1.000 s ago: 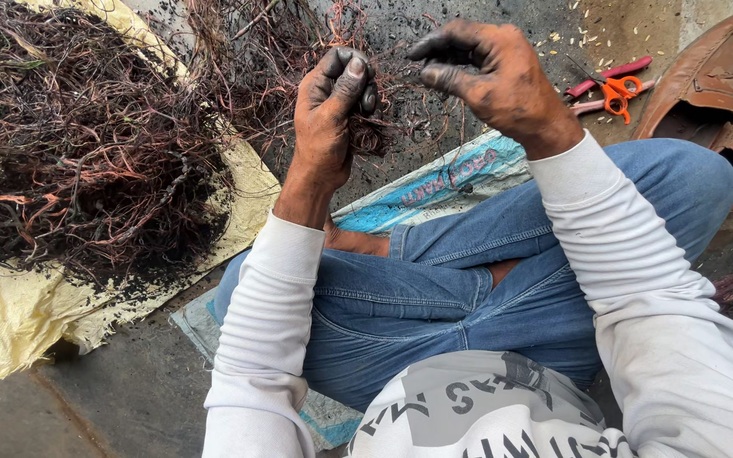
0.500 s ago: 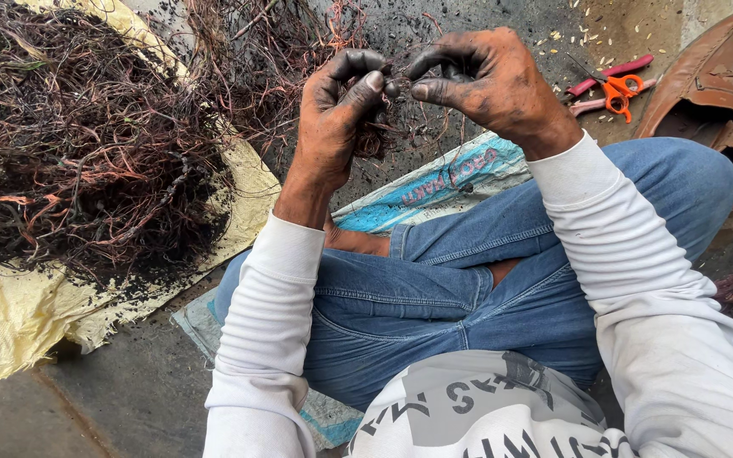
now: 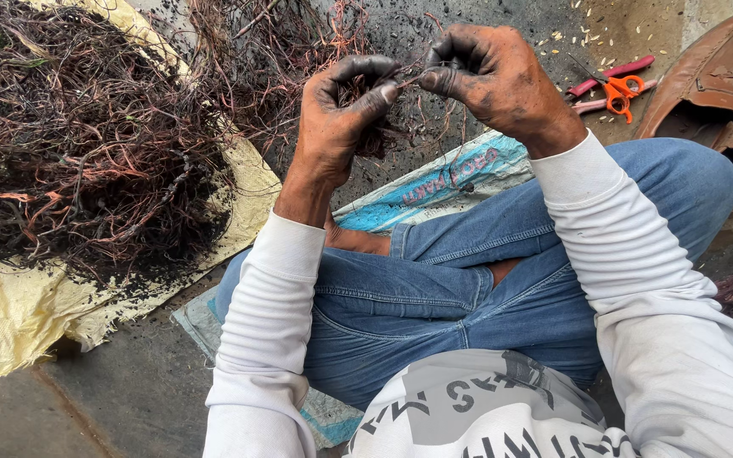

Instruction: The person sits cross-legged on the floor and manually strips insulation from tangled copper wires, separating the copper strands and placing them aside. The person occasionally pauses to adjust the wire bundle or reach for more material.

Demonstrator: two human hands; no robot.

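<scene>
The left hand point(image 3: 343, 114) and right hand point(image 3: 492, 78), both soot-blackened, pinch the two ends of a short thin wire strand point(image 3: 411, 79) stretched between their fingertips. The tangled pile of burnt wire point(image 3: 78, 144) lies well left of the left hand; the orange-handled scissors point(image 3: 612, 85) lie just right of the right hand. Risk: sooty fingertips may slip, or a frayed end may prick a finger.

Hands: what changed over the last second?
The left hand and right hand closed the gap between them. A second ago the left hand alone gripped a dark bundle; now both hands' fingers pinch a thin wire strand between them. The wire pile, scissors and yellow sack did not move.
</scene>
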